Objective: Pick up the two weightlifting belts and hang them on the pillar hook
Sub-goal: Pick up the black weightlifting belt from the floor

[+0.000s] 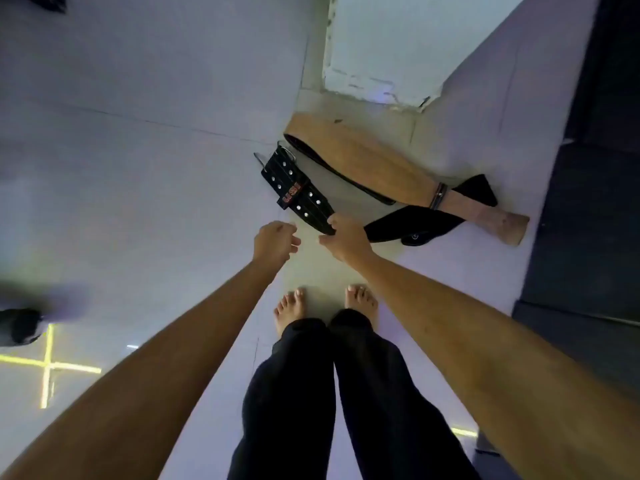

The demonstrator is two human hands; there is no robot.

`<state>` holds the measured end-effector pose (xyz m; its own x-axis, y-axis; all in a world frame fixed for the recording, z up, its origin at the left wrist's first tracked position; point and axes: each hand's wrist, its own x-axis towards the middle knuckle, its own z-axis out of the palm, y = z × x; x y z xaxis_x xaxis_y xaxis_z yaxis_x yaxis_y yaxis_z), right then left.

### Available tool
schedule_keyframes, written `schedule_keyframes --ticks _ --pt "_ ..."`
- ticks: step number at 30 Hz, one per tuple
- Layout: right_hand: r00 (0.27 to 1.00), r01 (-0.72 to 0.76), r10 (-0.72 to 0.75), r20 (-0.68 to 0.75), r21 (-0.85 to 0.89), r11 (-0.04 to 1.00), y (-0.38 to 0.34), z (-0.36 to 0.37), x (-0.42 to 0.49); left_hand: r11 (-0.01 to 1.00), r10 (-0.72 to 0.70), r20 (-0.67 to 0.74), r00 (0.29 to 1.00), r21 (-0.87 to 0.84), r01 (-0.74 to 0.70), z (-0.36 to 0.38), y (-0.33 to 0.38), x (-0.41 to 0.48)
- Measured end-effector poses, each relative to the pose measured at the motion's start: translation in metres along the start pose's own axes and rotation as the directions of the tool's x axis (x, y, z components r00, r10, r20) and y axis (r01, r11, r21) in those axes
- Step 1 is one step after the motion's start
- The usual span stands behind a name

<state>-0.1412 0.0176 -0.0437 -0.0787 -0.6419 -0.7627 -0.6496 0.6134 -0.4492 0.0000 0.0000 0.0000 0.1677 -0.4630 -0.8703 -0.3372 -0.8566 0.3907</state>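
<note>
A black studded belt [298, 188] is seen lying on the pale tiled floor [138, 168], its buckle end far and to the left, its near end reaching the right hand [343, 237]. That near end is pinched between the thumb and fingers of the right hand. The left hand [275, 240] is held just left of it, loosely curled, grasping nothing and not touching the belt. A tan belt [374, 164] is laid on the floor farther off and to the right, with its dark lining showing along one edge and its narrow end pointing right. The base of a white pillar [381, 46] is seen beyond both belts.
</note>
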Motion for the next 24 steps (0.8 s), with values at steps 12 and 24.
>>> schedule_keyframes --ticks 12,24 --pt "0.989 -0.144 0.145 0.020 -0.016 0.989 0.037 0.062 0.131 0.998 -0.016 -0.095 0.995 -0.068 0.010 0.029 -0.078 0.120" --pt "0.984 0.112 -0.141 0.110 0.232 0.966 -0.065 -0.103 -0.090 0.887 -0.123 0.026 0.992 -0.445 0.122 -0.034 0.056 -0.055"
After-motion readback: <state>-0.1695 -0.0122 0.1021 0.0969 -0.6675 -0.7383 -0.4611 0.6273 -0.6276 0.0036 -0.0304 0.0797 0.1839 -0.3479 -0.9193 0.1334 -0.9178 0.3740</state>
